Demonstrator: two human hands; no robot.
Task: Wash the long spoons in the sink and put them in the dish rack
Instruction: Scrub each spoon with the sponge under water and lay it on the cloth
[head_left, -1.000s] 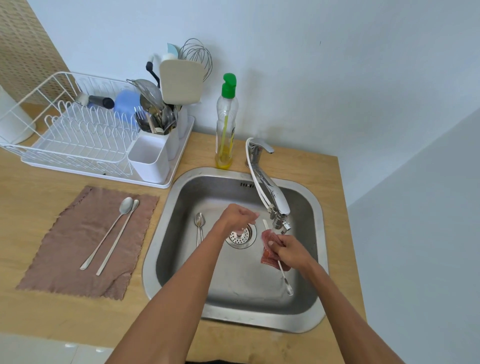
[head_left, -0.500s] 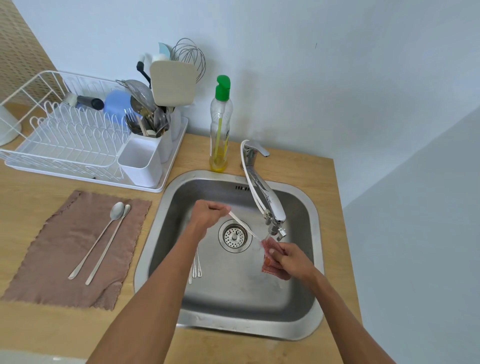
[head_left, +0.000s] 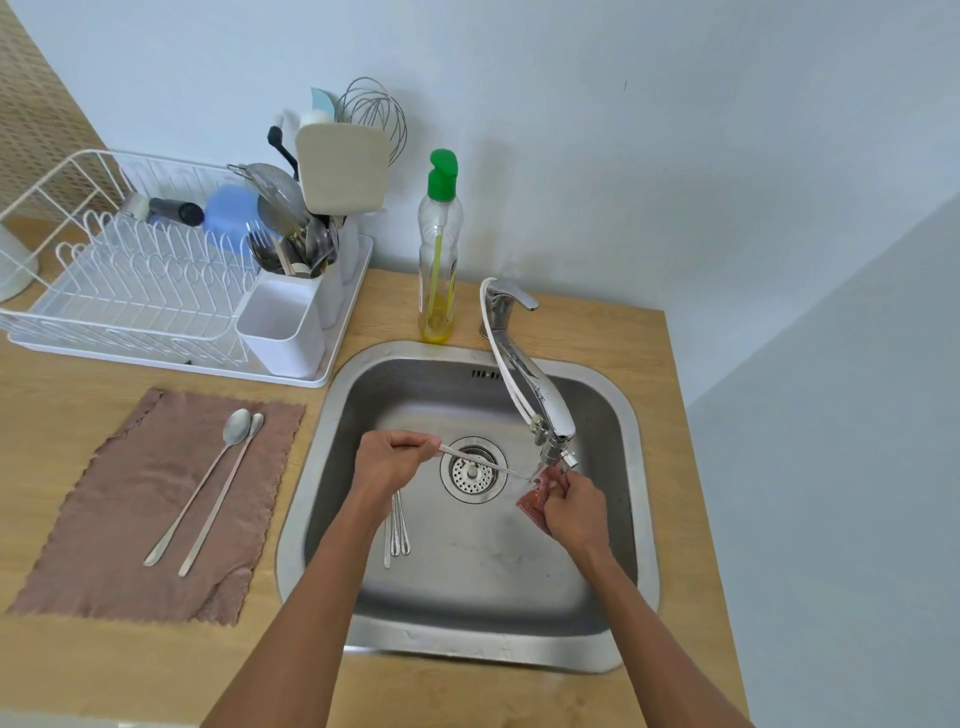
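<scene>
The square stainless-steel sink (head_left: 467, 587) is set in a pale wooden countertop (head_left: 104, 670). The white wire dish rack (head_left: 130, 291) sits at its ten o'clock. A brown fringed cloth (head_left: 130, 493) at nine o'clock carries two long steel spoons (head_left: 196, 493). Over the basin, the left hand (head_left: 387, 465) pinches one slim long-handled spoon (head_left: 483, 462). The right hand (head_left: 576, 512), at three o'clock under the chrome tap (head_left: 530, 395), grips a red mesh scrubber (head_left: 535, 506) round the spoon's far end (hidden inside). More spoon handles (head_left: 397, 530) lie on the basin floor.
</scene>
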